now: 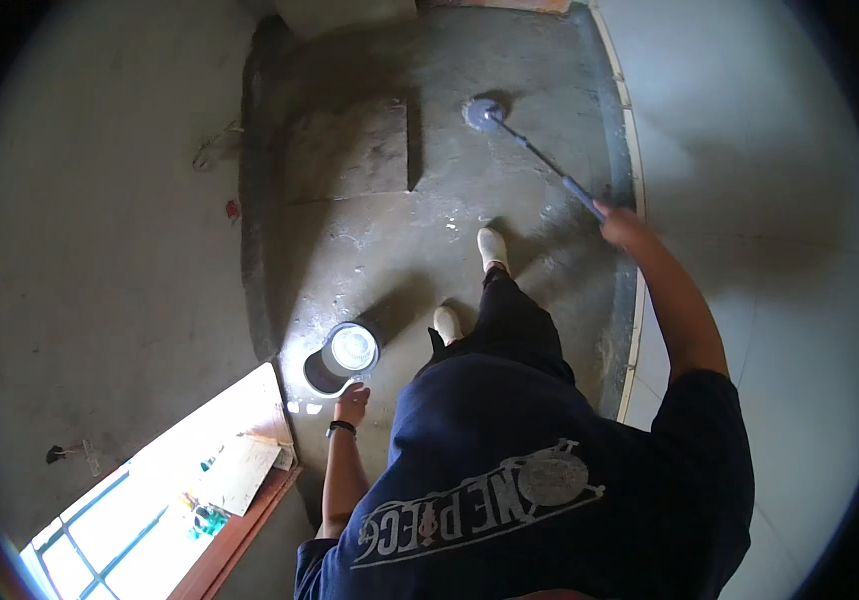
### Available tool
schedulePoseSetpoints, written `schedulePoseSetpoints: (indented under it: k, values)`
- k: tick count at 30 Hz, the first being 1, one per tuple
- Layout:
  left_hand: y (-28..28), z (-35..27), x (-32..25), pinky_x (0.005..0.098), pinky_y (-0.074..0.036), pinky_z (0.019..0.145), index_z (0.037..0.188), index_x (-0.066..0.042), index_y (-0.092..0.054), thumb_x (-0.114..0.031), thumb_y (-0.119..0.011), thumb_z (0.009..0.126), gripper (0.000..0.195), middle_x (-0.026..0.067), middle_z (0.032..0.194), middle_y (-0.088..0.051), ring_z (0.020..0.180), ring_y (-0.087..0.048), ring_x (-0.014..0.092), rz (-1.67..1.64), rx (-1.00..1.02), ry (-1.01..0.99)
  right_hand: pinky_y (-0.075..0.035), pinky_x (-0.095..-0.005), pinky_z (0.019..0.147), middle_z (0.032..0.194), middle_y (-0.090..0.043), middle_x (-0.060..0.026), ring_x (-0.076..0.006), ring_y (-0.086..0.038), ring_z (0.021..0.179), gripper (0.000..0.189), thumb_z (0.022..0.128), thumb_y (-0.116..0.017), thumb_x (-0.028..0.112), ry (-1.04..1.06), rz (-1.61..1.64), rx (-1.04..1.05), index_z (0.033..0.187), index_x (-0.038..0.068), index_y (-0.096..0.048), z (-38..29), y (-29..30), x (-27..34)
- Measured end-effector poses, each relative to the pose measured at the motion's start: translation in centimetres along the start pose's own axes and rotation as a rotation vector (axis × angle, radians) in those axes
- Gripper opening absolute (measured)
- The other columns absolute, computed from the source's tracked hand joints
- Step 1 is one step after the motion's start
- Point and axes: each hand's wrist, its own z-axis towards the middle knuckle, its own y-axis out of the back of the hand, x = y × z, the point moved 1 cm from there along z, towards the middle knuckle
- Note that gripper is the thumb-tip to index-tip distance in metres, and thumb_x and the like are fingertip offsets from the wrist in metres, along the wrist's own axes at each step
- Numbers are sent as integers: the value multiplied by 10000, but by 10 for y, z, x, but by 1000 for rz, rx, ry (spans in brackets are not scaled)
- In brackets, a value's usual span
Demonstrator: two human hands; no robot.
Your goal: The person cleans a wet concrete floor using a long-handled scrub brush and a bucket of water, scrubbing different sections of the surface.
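My right hand [622,226] is closed around the grip of a spin mop [547,163]; its handle slants up and left to a round mop head on the concrete floor. At the lower left, my left hand [351,403], with a dark band at the wrist, is at the near rim of a mop bucket [322,385]. A round, pale spin basket [354,348] sits in the bucket's far side. Whether the fingers grip the rim or only touch it is unclear.
A bright window with a red sill [249,529] bearing small items is at lower left. Walls flank the floor. A raised or recessed square panel [354,154] lies ahead. My light shoes [492,249] stand between bucket and mop.
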Motion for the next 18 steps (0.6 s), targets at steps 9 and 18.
schedulePoseSetpoints:
  k: [9, 18]
  values:
    - [4, 46, 56, 285, -453, 411, 1010, -105, -627, -283, -654, 779, 292, 61, 738, -657, 550, -611, 129, -19, 199, 244, -473, -461, 805, 980, -619, -236, -387, -606, 895, 615, 819, -483, 187, -186, 38, 21, 1395, 242, -275, -220, -215, -104]
    - [-1, 76, -16, 278, -493, 551, 1030, -30, -616, -259, -647, 778, 342, 82, 712, -651, 582, -613, 144, 117, 209, 13, -496, -456, 661, 885, -646, -160, -257, -635, 757, 526, 798, -596, 139, -855, 1025, 535, 1273, -1, -419, -381, -329, -102]
